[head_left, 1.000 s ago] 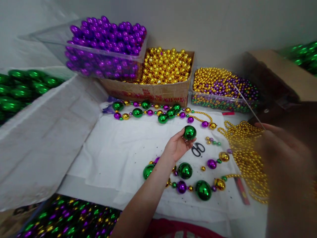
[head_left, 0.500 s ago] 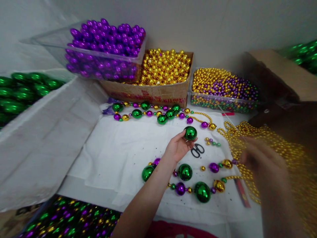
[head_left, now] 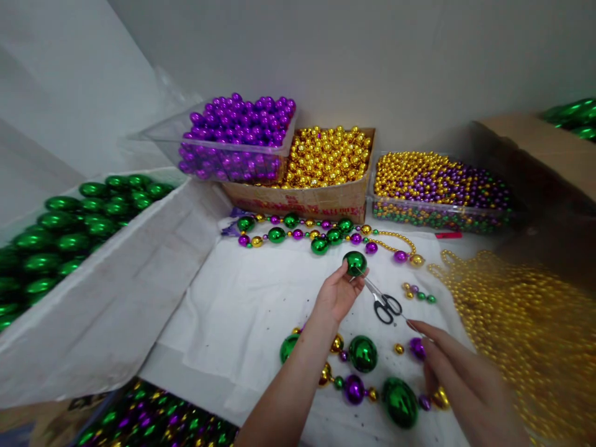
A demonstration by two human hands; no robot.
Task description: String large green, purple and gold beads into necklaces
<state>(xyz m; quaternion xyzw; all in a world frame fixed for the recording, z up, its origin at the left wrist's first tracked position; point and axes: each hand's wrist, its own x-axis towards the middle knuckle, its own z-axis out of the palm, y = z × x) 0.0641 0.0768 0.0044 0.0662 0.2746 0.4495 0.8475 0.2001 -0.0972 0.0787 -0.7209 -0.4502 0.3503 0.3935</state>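
My left hand (head_left: pixel 339 292) is closed on a shiny green ball bead (head_left: pixel 355 264), held above the white cloth (head_left: pixel 242 298). My right hand (head_left: pixel 459 366) pinches a thin needle-like wire (head_left: pixel 407 321) that slants up and left toward the green bead. Whether its tip has entered the bead cannot be told. Black-handled scissors (head_left: pixel 384 304) lie behind the wire, between my hands. Below them is a strand of large beads, with a green bead (head_left: pixel 400 402) and a purple bead (head_left: pixel 354 389); my left forearm and right hand cover parts of it.
A finished-looking bead necklace (head_left: pixel 298 234) lies at the back. Behind it stand a clear bin of purple beads (head_left: pixel 242 133), a carton of gold beads (head_left: pixel 330 155) and a bin of small mixed beads (head_left: pixel 433 186). Green beads (head_left: pixel 60 230) fill a white-walled box leftward; gold bead chains (head_left: pixel 521 329) heap rightward.
My right hand has moved left and down from the gold chains, bringing the wire toward the green bead. The bead stays in my left hand. The whole view has shifted slightly.
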